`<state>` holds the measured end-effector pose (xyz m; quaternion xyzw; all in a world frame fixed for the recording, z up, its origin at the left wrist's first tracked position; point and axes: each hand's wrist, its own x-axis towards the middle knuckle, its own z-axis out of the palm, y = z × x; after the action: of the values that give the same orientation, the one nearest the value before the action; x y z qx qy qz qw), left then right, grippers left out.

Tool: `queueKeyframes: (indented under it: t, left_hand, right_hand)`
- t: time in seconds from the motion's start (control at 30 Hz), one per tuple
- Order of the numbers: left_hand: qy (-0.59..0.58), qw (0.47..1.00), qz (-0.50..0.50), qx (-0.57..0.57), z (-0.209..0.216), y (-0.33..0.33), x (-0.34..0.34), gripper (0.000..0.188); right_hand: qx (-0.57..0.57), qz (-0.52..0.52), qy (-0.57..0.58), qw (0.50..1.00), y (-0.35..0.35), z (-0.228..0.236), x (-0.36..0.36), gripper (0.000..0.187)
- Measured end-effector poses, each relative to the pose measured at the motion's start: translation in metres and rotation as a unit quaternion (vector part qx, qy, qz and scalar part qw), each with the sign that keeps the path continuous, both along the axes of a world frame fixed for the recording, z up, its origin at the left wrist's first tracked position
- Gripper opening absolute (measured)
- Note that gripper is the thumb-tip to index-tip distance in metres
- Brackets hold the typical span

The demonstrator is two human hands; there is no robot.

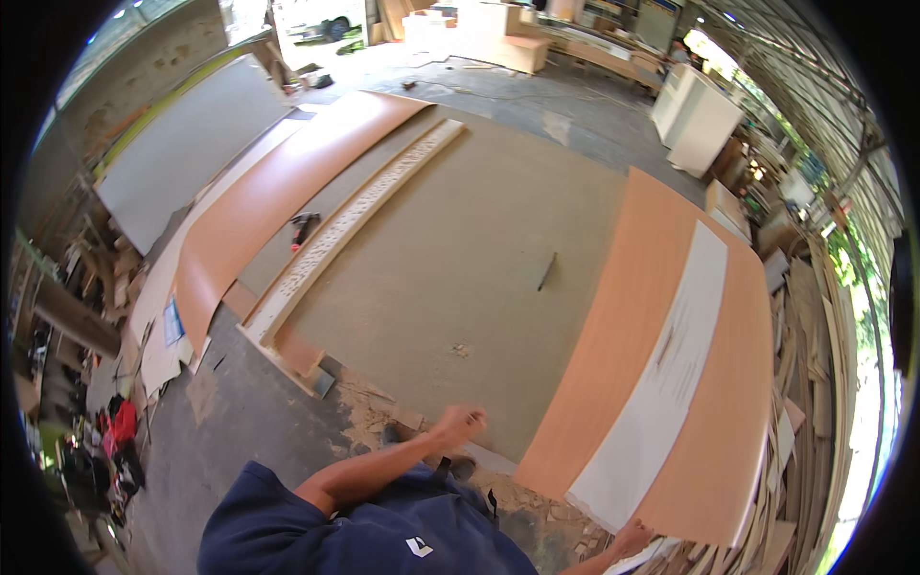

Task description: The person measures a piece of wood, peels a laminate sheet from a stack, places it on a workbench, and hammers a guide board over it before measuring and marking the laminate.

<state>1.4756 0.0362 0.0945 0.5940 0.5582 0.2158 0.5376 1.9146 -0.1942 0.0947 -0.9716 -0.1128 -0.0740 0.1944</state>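
Note:
My left hand (460, 425) hangs in front of my body over the near edge of a large brown board (460, 259). Its fingers are curled in, somewhat blurred, and nothing shows in them. Low on the right, my right hand (630, 539) is closed at the near edge of a wood-grain laminate sheet (728, 383), beside the end of a white strip (661, 393) lying along that sheet. The sheet overlaps the board's right side. A dark, thin pen-like tool (547, 272) lies on the board.
Along the board's left side runs a long pale wooden frame piece (364, 216) with holes. Beyond it are a red-and-black power tool (303, 230) and a curled laminate sheet (259, 192). Wood strips (810, 383) pile up at right; a white cabinet (695, 115) stands far right.

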Motion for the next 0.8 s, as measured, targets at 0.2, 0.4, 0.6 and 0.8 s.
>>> queueKeyframes:
  t: [0.2, 0.4, 0.6, 0.8]
  left_hand:
    - [-0.014, 0.93, 0.364, 0.055, 0.005, -0.001, -0.161, 0.024]
    - [-0.051, 0.822, 0.562, 0.07, 0.014, -0.052, -0.269, 0.017]
    - [-0.039, 0.748, 0.646, 0.147, 0.013, -0.076, -0.348, 0.015]
    - [0.124, 0.802, 0.549, 0.2, 0.051, -0.009, -0.424, 0.026]
  right_hand:
    - [0.069, 0.193, 0.015, 0.979, 0.103, 0.009, -0.063, 0.019]
    - [-0.076, 0.2, 0.008, 0.977, 0.173, -0.011, -0.098, 0.037]
    - [-0.127, 0.19, -0.188, 0.955, 0.19, -0.033, -0.087, 0.044]
    - [0.011, 0.333, -0.201, 0.921, 0.266, -0.013, -0.176, 0.028]
